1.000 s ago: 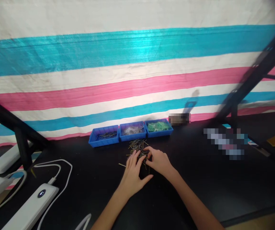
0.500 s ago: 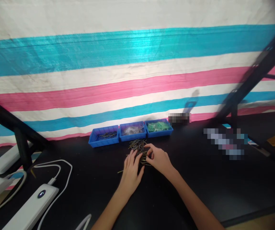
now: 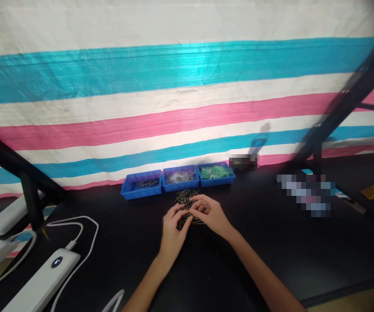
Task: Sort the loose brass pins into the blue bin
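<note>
A loose pile of thin, dark and brassy screw-like pieces [image 3: 187,196] lies on the black table in front of the blue trays. My left hand [image 3: 173,229] is over the left side of the pile, fingers curved and thumb apart from them. From the right, my right hand [image 3: 211,214] reaches over the pile, its thumb and index finger closed near the left fingertips. Whatever is between those fingertips is too small to make out. The left blue tray [image 3: 141,192] holds similar thin pieces.
Beyond the pile are a blue tray with clear bags [image 3: 180,186] and one with green packets [image 3: 218,179]. A white power bank [image 3: 44,281] with cables lies at the left. Black frame bars rise at both sides; blurred items lie at the right.
My right hand has moved a little left, bringing its fingertips to my left hand's. The left fingers have drawn in from their more spread pose.
</note>
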Available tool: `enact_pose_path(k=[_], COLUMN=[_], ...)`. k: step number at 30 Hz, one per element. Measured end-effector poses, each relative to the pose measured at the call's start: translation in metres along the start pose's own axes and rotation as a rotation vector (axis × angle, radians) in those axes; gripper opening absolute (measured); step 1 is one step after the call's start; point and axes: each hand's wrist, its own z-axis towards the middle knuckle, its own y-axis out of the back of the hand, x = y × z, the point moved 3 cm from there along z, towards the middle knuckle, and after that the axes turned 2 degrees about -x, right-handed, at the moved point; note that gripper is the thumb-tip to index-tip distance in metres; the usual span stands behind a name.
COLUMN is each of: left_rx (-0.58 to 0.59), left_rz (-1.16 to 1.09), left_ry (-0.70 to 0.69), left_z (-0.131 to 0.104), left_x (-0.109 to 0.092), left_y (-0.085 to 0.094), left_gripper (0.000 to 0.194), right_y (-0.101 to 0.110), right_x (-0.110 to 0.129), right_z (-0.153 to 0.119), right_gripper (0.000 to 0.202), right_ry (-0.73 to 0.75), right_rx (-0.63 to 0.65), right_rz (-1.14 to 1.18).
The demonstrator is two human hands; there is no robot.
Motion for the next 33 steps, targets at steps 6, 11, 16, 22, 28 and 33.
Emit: enact_pose_path(k=[6,11,16,22,28,33], left_rx=[-0.044,-0.078,-0.128,-0.150,-0.149,-0.134], left_rz=[-0.077,-0.152,-0.304,-0.447,-0.477,-0.486], left_ry=[0.019,0.056,0.131,0.198,0.201,0.193], left_z=[0.003,0.004,0.006,0.007,0.005,0.006], left_x=[-0.001,-0.001,0.000,0.008,0.007,0.004], left_y=[0.006,0.010,0.014,0.012,0.010,0.012], left_gripper=[0.011,0.011,0.013,0.016,0.016,0.016], right_y=[-0.002,0.000,-0.002,-0.006,-0.007,-0.005], right_x=[0.001,0.000,-0.002,0.001,0.003,0.006], right_z=[0.000,0.003,0.002,-0.002,-0.003,-0.003], right_gripper=[0.031,0.030,0.027,0.022,0.019,0.017], right_ry=[-0.033,-0.037,-0.016,0.024,0.067,0.086], right_rx=[0.009,-0.029,-0.009,0.040,0.062,0.048], right_rz=[0.097,0.117,0.064,-0.071,-0.107,-0.116])
